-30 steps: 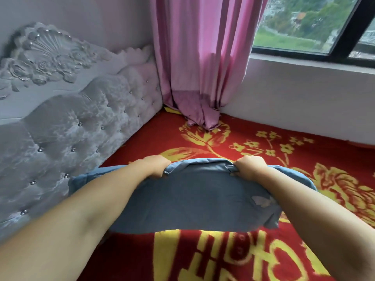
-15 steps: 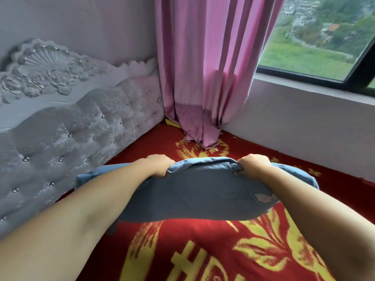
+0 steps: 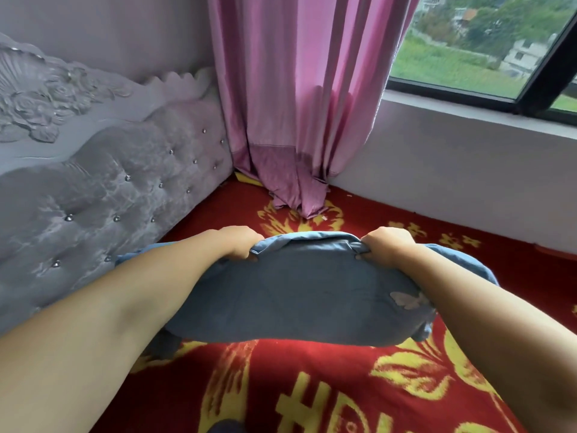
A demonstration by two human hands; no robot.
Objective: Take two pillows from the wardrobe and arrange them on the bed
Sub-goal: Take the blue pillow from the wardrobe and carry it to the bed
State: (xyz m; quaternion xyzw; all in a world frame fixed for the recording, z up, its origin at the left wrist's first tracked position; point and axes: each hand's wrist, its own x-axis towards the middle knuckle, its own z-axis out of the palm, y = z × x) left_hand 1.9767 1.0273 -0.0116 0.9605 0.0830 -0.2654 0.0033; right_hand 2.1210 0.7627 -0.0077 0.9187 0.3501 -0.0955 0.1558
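Between the two hands: one blue pillow [image 3: 299, 292], held above a red bedspread [image 3: 312, 385] with yellow floral figures. Left hand [image 3: 239, 242] — fingers curled over the pillow's far edge, gripping it. Right hand [image 3: 385, 245] — likewise clenched on the same edge, well apart from the left. A pale butterfly motif [image 3: 406, 300] sat on the pillow's face below the right wrist. To the left of the left hand: a grey tufted headboard [image 3: 109, 189] with studs and carved scrollwork. Beyond both hands: a pink curtain [image 3: 296, 104], its hem bunched on the bedspread. Beyond the right hand: a dark-framed window [image 3: 499, 42] above a pale wall.
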